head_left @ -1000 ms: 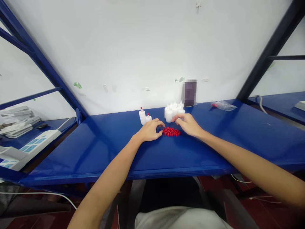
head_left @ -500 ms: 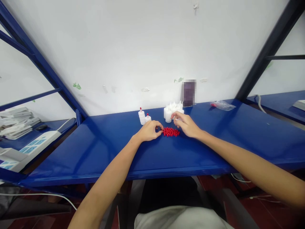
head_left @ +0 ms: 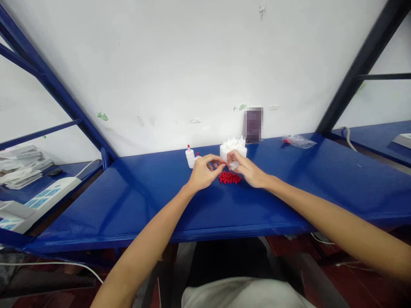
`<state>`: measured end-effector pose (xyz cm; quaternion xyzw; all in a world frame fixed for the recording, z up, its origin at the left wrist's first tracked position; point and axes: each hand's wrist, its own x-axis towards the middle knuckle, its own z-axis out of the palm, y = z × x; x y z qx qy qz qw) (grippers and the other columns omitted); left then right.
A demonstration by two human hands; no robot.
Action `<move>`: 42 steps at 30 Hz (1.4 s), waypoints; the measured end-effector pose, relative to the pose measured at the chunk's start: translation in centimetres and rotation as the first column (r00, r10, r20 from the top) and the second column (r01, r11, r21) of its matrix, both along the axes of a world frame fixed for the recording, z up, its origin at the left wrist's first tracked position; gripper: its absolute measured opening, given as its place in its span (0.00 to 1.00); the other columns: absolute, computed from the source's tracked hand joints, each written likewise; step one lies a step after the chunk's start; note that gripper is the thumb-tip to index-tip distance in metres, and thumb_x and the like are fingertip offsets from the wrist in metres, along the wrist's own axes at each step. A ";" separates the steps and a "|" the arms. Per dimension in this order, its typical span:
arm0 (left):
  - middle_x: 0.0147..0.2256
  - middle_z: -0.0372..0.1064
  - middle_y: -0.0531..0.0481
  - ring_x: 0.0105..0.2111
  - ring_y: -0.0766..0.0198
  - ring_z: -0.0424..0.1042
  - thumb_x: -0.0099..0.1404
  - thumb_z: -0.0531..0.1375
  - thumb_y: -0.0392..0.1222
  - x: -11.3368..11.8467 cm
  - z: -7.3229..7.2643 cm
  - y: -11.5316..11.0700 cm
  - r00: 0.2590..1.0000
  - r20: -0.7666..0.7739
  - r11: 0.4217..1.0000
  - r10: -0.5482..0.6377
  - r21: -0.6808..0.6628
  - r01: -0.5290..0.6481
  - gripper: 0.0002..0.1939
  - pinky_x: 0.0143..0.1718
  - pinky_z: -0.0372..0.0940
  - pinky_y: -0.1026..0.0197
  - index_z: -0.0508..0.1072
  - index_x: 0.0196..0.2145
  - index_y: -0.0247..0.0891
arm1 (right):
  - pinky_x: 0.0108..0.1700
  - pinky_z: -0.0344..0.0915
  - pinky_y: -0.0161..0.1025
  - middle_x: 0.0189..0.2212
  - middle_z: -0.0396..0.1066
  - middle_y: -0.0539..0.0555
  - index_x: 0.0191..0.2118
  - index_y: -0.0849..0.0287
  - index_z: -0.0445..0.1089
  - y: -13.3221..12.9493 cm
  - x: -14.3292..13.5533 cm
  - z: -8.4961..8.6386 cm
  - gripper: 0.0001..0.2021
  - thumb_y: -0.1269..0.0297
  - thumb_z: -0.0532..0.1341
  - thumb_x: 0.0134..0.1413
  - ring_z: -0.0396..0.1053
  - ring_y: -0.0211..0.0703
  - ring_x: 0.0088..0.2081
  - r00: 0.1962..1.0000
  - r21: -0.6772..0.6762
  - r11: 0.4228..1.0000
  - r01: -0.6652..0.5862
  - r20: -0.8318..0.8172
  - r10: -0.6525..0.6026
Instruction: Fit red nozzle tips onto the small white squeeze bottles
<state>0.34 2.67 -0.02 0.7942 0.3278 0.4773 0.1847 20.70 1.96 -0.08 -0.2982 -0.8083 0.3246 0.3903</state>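
A pile of small red caps (head_left: 229,178) lies on the blue table (head_left: 289,196). My left hand (head_left: 204,172) is raised just above the pile's left side and pinches one red cap (head_left: 222,163) between thumb and fingers. My right hand (head_left: 247,170) holds a small white bottle (head_left: 234,164) close to that cap, above the pile. Behind my hands stands a cluster of uncapped white bottles (head_left: 233,146). To its left stand two white bottles with red caps (head_left: 190,156).
A clear plastic bag (head_left: 298,140) lies at the back right of the table. A dark blurred object (head_left: 253,125) leans on the white wall. A white device (head_left: 38,201) and stacked papers (head_left: 19,164) sit on the left shelf. Blue frame struts rise at both sides.
Both hands have lifted off the table and come together above the red caps. The left now pinches a red cap, and the right has drawn a white bottle away from the cluster.
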 end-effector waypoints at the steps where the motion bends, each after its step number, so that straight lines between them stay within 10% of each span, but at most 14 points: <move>1: 0.34 0.76 0.48 0.30 0.67 0.72 0.62 0.63 0.38 0.5 0.0 -0.3 0.999 0.028 1.000 -0.017 0.010 0.016 0.06 0.27 0.65 0.67 0.77 0.36 0.35 | 0.37 0.56 0.41 0.32 0.61 0.49 0.42 0.54 0.55 -0.2 -0.1 0.1 0.10 0.67 0.52 0.52 0.57 0.42 0.32 1.000 0.008 1.000 -0.015 -0.003 0.015; 42: 0.34 0.73 0.47 0.31 0.67 0.69 0.65 0.60 0.38 1.9 -0.6 -1.2 0.988 0.071 0.985 -0.138 -0.089 0.144 0.07 0.32 0.65 0.65 0.76 0.39 0.35 | 0.41 0.61 0.43 0.35 0.69 0.51 0.46 0.55 0.57 -0.7 -0.8 0.4 0.08 0.61 0.49 0.64 0.66 0.44 0.35 1.000 0.029 1.000 -0.009 0.004 0.009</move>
